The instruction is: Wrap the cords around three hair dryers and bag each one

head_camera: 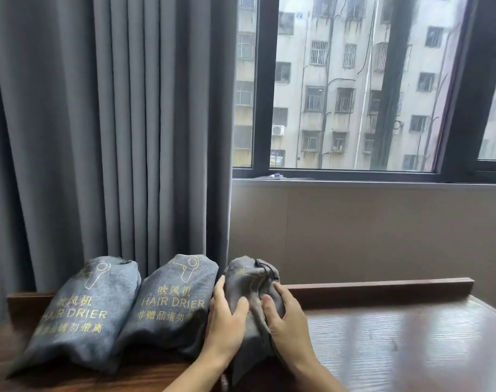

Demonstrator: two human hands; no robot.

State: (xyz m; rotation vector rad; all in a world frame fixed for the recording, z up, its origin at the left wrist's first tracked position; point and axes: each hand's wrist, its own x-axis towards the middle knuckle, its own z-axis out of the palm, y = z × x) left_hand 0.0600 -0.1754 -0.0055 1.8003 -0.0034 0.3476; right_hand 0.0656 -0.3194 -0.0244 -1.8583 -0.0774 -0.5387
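Observation:
Three grey fabric hair drier bags with gold print lie side by side on the dark wooden table [396,349]. The left bag [80,315] and the middle bag [170,304] lie flat and full, with their printed sides up. The right bag [252,281] has a black drawstring at its far end. My left hand [227,321] grips its left side and my right hand [286,318] grips its right side, fingers curled over the cloth. The hair dryers themselves are hidden inside the bags.
A raised wooden ledge [382,287] runs along the table's back edge. Grey curtains [108,137] hang behind the bags on the left. A window [354,86] above a beige wall panel fills the right.

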